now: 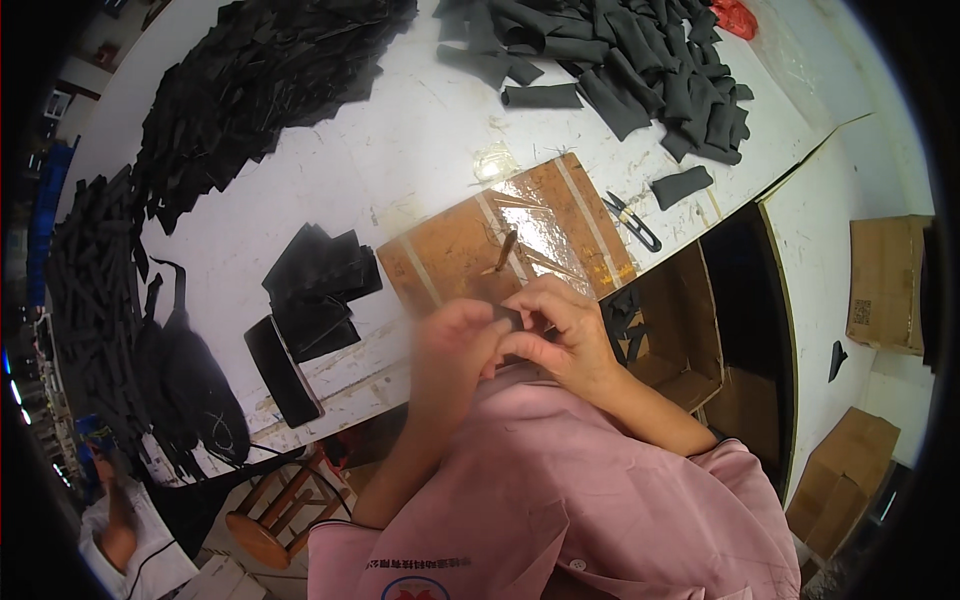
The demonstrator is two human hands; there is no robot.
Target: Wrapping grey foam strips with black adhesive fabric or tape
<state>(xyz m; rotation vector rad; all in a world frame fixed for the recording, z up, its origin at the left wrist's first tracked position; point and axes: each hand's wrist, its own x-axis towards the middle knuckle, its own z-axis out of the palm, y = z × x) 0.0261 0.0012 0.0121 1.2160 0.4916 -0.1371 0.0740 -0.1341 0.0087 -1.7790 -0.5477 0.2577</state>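
While both hands meet at the table edge, left hand blurred, grip unreadable; right hand fingers pinched on small black piece over taped cardboard. Risk: piece slips into open box.

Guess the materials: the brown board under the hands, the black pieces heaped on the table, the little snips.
Brown board: looks like corrugated cardboard, taped over; glossy strips catch the light.
Black pieces: seemingly soft matte fabric or foam; they curl and fold limply. Cannot tell which.
Snips: probably dark metal blades, thin and rigid; too small to be sure.
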